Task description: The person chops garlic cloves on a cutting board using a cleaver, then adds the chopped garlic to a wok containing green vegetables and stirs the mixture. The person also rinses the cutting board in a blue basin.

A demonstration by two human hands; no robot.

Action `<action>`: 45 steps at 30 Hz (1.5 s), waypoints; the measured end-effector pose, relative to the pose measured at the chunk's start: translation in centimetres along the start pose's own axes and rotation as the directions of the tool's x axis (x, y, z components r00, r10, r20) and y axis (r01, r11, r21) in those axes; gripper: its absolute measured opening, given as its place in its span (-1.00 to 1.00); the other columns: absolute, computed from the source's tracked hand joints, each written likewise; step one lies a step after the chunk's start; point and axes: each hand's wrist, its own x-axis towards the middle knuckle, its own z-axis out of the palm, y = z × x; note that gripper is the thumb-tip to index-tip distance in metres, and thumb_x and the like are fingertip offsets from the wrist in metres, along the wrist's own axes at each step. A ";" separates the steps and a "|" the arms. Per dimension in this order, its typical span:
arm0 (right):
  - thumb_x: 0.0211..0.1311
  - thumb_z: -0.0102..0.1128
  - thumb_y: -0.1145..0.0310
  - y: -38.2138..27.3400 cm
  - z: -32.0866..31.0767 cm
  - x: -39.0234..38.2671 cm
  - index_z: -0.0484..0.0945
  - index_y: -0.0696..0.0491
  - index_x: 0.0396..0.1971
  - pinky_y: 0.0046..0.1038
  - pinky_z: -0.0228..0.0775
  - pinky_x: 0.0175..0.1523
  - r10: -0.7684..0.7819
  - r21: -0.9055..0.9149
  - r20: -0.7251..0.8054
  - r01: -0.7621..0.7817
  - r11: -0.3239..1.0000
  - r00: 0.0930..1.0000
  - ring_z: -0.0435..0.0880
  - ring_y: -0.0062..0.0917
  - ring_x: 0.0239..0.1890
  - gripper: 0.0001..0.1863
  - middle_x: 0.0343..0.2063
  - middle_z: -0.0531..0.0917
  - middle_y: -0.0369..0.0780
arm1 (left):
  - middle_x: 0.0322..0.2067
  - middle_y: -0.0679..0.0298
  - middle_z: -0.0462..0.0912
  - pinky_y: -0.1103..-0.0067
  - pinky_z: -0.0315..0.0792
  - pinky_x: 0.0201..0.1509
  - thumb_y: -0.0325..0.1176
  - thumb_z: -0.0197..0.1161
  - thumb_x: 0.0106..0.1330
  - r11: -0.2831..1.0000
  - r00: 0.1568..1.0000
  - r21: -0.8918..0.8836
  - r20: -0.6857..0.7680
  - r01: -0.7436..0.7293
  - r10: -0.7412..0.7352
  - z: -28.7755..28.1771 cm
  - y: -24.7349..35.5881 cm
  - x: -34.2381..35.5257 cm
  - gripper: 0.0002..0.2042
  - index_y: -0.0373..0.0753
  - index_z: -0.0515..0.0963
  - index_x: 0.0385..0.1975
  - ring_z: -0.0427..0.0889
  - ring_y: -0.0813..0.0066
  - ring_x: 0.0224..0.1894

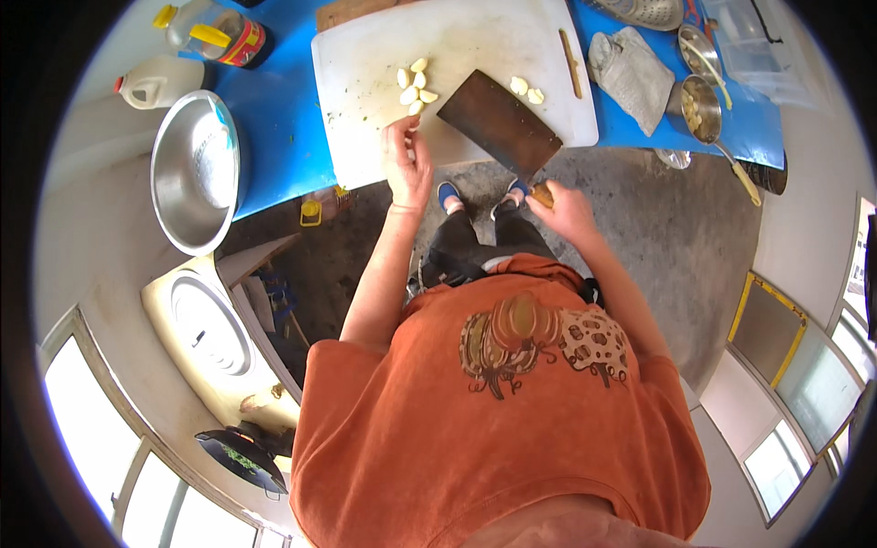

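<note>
A wide, dark-bladed cleaver [501, 123] lies slantwise over the near edge of the white cutting board [361, 82]. My right hand [566, 212] is closed round its wooden handle, just off the board. Several peeled garlic cloves [419, 80] sit in a loose group left of the blade. Beyond the blade, to its right, are a few pale garlic pieces [521, 86]. At the near side of the clove group is my left hand [407, 166], its fingers curled and pinched together. Whatever small thing may be between those fingertips is too hidden to make out.
A steel basin [194, 173] rests at the blue table's left edge, near a white jug [163, 84] and a yellow-capped bottle [224, 41]. On the right lie a grey cloth [630, 78] and a small long-handled pot [702, 110] holding pale pieces.
</note>
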 end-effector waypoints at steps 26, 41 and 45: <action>0.45 -0.24 0.10 -0.8 -4.8 -1.2 0.31 0.07 -0.48 -0.65 0.04 -0.79 -0.370 0.673 0.396 -0.540 -0.506 0.840 0.15 -0.73 -0.90 -0.62 -0.79 0.31 -0.38 | -0.31 0.20 0.54 0.34 0.47 -0.18 -0.51 0.26 0.07 0.936 0.949 0.215 0.211 -0.278 0.234 6.2 -0.4 1.6 -0.82 -0.14 0.55 -0.32 0.54 0.12 -0.27; 0.17 0.27 0.27 -0.8 -5.7 -5.3 0.45 0.12 -0.41 -0.53 0.23 -0.59 0.226 0.723 0.264 -0.347 0.598 0.938 0.38 -0.53 -0.77 -0.75 -0.71 0.50 -0.27 | -0.26 0.16 0.53 0.35 0.40 -0.12 -0.44 0.30 0.09 0.925 0.901 0.177 0.346 -0.337 0.262 5.6 0.6 0.5 -0.70 -0.18 0.50 -0.15 0.50 0.16 -0.20; 0.06 0.35 0.20 -1.8 -4.7 -5.0 0.45 0.09 -0.49 -0.34 0.39 -0.49 0.016 0.383 -0.160 0.047 0.923 0.987 0.46 -0.12 -0.63 -0.69 -0.66 0.51 -0.09 | -0.24 0.21 0.55 0.50 0.44 -0.15 -0.58 0.20 0.15 0.996 0.987 0.002 0.131 -0.091 0.090 2.5 0.1 0.3 -0.71 -0.25 0.46 -0.10 0.52 0.40 -0.30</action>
